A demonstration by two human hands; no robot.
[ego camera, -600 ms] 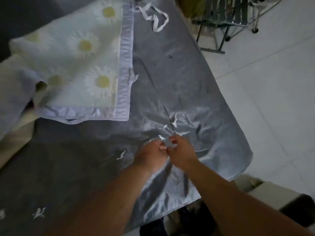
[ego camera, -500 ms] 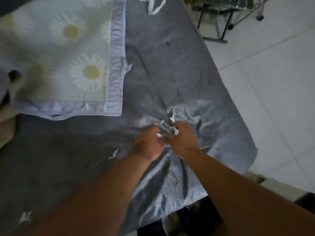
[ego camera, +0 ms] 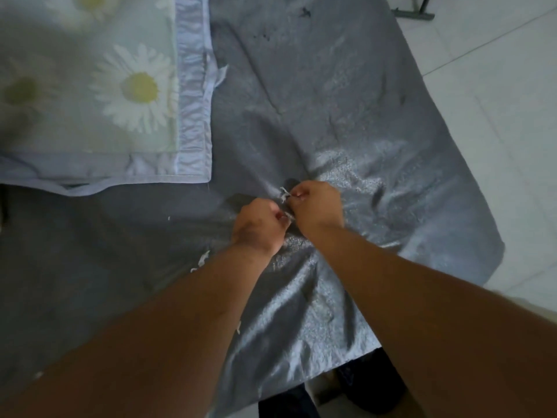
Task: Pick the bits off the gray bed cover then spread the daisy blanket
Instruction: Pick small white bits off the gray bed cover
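The gray bed cover (ego camera: 346, 101) fills the middle of the view, wrinkled around my hands. My right hand (ego camera: 319, 206) pinches a small white bit (ego camera: 284, 196) at its fingertips. My left hand (ego camera: 260, 226) sits just left of it, fingers curled, with a sliver of white (ego camera: 289, 218) at its fingertips. Another white bit (ego camera: 202, 259) lies on the cover beside my left forearm. The daisy blanket (ego camera: 99, 95), pale green with white flowers and a lilac border, lies folded at the upper left.
A white scrap (ego camera: 222, 74) sticks out at the blanket's right border. Dark specks (ego camera: 304, 13) mark the cover at the top. White tiled floor (ego camera: 497, 86) runs along the right, with a metal stand foot (ego camera: 414, 15) at the top right. Dark objects (ego camera: 361, 387) lie under the bed's near edge.
The view has dipped and moved closer. Both hands slid forward over the cover, and the loose white bits ahead of them are now gathered at the fingertips.
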